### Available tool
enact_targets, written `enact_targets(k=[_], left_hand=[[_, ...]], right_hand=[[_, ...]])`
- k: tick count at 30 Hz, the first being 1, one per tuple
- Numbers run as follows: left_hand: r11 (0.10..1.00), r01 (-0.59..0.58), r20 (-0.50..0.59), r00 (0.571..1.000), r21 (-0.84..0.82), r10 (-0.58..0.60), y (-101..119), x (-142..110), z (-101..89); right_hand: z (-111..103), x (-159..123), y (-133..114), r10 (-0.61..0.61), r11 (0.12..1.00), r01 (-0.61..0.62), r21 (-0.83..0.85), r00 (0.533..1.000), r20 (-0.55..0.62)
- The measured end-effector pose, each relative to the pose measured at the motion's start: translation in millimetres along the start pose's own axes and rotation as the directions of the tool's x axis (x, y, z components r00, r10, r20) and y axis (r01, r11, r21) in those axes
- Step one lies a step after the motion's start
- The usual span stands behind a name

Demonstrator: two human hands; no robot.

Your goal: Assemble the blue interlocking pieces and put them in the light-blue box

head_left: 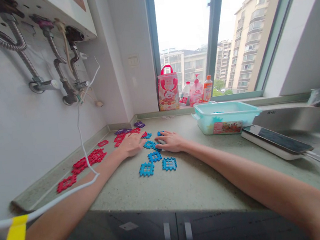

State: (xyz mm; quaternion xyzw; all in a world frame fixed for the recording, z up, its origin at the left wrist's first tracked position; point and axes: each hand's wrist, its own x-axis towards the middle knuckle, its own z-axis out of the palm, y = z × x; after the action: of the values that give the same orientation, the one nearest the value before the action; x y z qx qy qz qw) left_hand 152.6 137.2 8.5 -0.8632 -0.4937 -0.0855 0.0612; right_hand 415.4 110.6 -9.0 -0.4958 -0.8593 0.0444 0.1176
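Both my arms reach forward over a speckled green-grey counter (191, 182). My left hand (130, 144) lies palm down among flat plastic grid tiles, beside a blue tile (149, 144) and a red piece at its fingertips. My right hand (170, 141) rests next to it, fingers curled over another blue tile (159, 134). Nearer to me lie three blue tiles (146, 169), (169, 164), (154, 156). Red tiles (96, 156) run in a row along the left wall edge. Purple tiles (138, 124) sit in the far corner.
A pale teal plastic tub (226, 117) stands right of my hands. A flat white device with a dark top (276, 145) lies by a steel sink (309, 125). A pink bag (167, 88) and bottles (199, 91) line the sill. A white cable (83, 145) hangs from wall pipes.
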Motion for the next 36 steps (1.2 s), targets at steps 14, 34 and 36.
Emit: enact_targets(k=[14,34,36], left_hand=[[0.983,-0.177,0.025,0.984,0.041,0.176,1,-2,4.1],[0.936,-0.351,-0.154,0.928,-0.044,0.34,103,5,-4.3],[0.919,-0.391,-0.167,0.91,-0.046,0.379,98,4,-5.9]], right_hand=[[-10,-1,11,-0.18,0.982,0.181,0.056,0.983,-0.022],[-55,-109,41,-0.161,0.974,0.187,0.131,0.969,-0.185],[-52,-107,49,-0.169,0.976,0.193,0.106,0.965,-0.198]])
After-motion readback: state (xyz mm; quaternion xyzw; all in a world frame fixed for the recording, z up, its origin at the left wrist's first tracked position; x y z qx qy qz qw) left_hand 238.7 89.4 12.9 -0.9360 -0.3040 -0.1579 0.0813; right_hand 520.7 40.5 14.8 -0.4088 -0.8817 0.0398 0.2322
